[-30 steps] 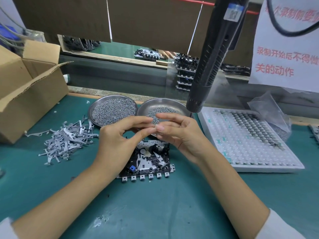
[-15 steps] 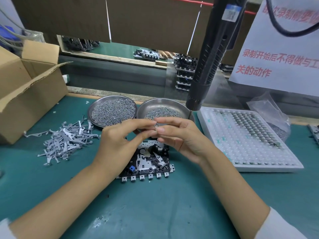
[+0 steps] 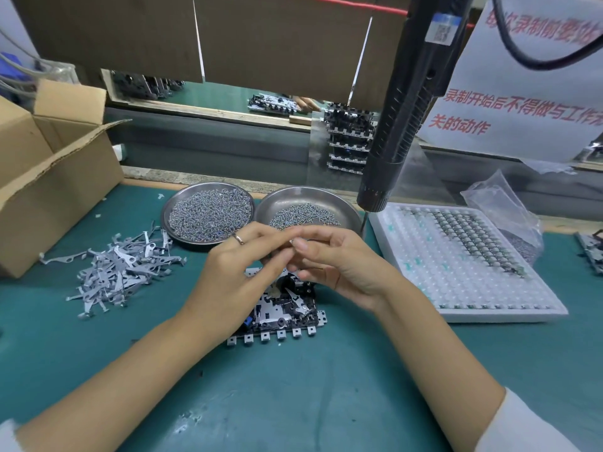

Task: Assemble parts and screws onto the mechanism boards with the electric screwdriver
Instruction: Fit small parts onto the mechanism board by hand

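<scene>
The black and silver mechanism board [image 3: 287, 308], edged with a row of small square metal tabs, lies flat on the green bench mat [image 3: 293, 402], directly below both hands and partly hidden by them. The left hand [image 3: 235, 272] hovers over the board's left part, a ring on one finger, its fingers curled inward with the tips meeting those of the right hand [image 3: 339, 259], which hovers over the board's far right corner. The fingertips of both hands come together above the board's far edge, seemingly pinching something tiny; what it is cannot be made out.

Just beyond the board stand two round steel dishes: the left dish [image 3: 169, 210] heaped with small screws, the right dish [image 3: 349, 207] holding a thinner scatter of screws. The black electric screwdriver [image 3: 401, 119] hangs above the board's far right, its tip near the right dish's rim. To the right of the board sits a white dimpled foam tray [image 3: 456, 288] with small dark parts in its far rows, a crumpled clear plastic bag [image 3: 502, 210] at its far corner. To the board's left lies a loose pile of grey stamped metal levers [image 3: 114, 272], and farther left an open cardboard box [image 3: 49, 190].
</scene>
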The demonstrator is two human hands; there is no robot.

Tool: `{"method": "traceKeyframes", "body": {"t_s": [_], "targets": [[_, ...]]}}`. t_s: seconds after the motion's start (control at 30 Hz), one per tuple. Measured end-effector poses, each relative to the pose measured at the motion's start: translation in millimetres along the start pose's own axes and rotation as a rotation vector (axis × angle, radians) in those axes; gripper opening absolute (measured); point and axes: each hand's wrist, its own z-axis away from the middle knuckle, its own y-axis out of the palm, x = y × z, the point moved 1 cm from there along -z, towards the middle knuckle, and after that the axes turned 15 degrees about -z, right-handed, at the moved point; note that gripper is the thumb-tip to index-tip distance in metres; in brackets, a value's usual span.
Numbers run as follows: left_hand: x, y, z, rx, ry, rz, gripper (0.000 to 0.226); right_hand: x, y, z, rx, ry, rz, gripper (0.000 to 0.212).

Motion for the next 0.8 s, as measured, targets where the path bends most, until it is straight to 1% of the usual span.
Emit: {"method": "traceKeyframes", "body": {"t_s": [0.1,0.2,0.27,0.33,0.4,0.5,0.53,0.57,0.63,0.67,0.7,0.8], "targets": [[-1,0,0,0.016,-0.181,0.180,0.028,3,2,1,0.006,0.042,0.083,0.032],[2,-4,-3,-0.036,-0.362,0.265,0.021,19,-4,8,-0.007,0.082,0.292,0.039],[4,-5,-3,-0.075,-0.446,0.307,0.020,32,-13,17,0.002,0.098,0.409,0.036],[6,-5,-4,-0.108,-0.493,0.336,0.020,44,-27,27,0.017,0.122,0.445,0.031],[7,-4,-4,-0.130,-0.522,0.349,0.018,56,-43,40,-0.021,0.147,0.487,0.027],[8,-3,-4,-0.146,-0.547,0.351,0.017,77,-75,59,-0.202,0.102,0.597,0.016],[8,-3,-4,-0.147,-0.551,0.347,0.017,85,-86,63,-0.299,0.053,0.646,0.011],[8,-3,-3,-0.145,-0.552,0.343,0.017,92,-98,66,-0.416,-0.006,0.705,0.010],[8,-1,-3,-0.134,-0.554,0.333,0.017,102,-121,68,-0.662,-0.116,0.878,0.012],[8,-1,-3,-0.127,-0.553,0.326,0.017,105,-130,67,-0.752,-0.147,0.992,0.014],[8,0,-3,-0.121,-0.552,0.318,0.017,107,-137,65,-0.794,-0.156,1.106,0.018],[8,1,-2,-0.124,-0.558,0.330,0.019,106,-146,58,-0.747,-0.114,1.353,0.028]]}}
